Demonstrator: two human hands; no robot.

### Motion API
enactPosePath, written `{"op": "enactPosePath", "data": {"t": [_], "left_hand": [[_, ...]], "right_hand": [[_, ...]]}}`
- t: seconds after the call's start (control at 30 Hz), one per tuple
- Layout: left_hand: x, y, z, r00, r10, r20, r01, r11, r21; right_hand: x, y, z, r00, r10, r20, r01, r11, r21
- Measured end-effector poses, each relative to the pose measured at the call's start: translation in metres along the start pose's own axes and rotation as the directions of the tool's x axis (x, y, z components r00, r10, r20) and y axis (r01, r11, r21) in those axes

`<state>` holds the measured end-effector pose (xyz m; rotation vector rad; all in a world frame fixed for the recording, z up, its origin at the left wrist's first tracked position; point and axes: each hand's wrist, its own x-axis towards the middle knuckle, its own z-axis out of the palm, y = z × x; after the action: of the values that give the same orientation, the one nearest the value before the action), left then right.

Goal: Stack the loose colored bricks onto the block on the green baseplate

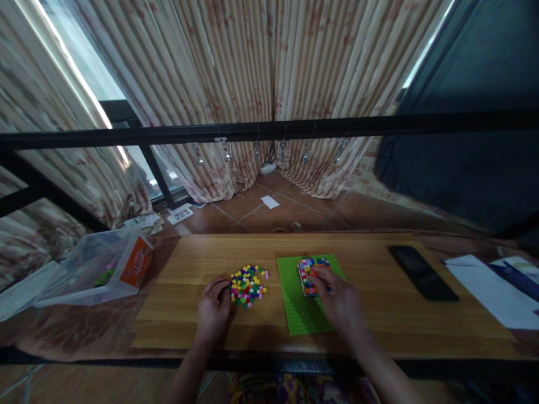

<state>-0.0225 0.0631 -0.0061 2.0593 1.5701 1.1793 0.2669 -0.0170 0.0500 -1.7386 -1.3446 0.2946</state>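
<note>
My left hand [214, 308] rests at the left edge of a loose pile of small multicoloured bricks [247, 285], fingers curled with the tips together. Whatever lies between those fingertips is too small to tell. To the right of the pile, a green studded baseplate [295, 317] lies flat on the wooden board. On its upper part stands a low block built of small coloured bricks [306, 280], in rows of mixed colours. My right hand [339, 297] reaches over this block, thumb and finger pinched at its top and covering its right side. What the pinch holds is hidden.
The wooden board [168, 314] carries a black phone-like slab [423, 272] on the right. White papers [492, 286] lie beyond it. A clear plastic box [92, 269] with an orange label stands at the left. A black rail [252, 131] crosses in front of the curtains [236, 67].
</note>
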Motion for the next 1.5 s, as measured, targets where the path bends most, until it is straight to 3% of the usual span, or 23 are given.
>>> {"op": "enactPosePath", "data": {"t": [0.2,0.4,1.0,1.5], "left_hand": [[-0.001,0.0,0.0,1.0,0.008,-0.006,-0.008,1.0,0.0],[0.0,0.002,-0.001,1.0,0.005,-0.002,-0.005,1.0,-0.006],[-0.002,0.003,0.0,1.0,0.002,-0.001,-0.002,0.999,-0.032],[-0.002,0.005,0.0,0.999,-0.045,0.01,0.045,0.998,-0.036]], "right_hand": [[0.017,0.003,0.007,0.971,-0.228,0.067,0.237,0.928,-0.287],[0.025,0.012,0.01,0.958,-0.266,0.106,0.286,0.886,-0.366],[0.021,0.016,0.02,0.972,-0.232,0.022,0.223,0.897,-0.382],[0.024,-0.006,0.038,0.989,-0.146,-0.035,0.112,0.875,-0.471]]}}
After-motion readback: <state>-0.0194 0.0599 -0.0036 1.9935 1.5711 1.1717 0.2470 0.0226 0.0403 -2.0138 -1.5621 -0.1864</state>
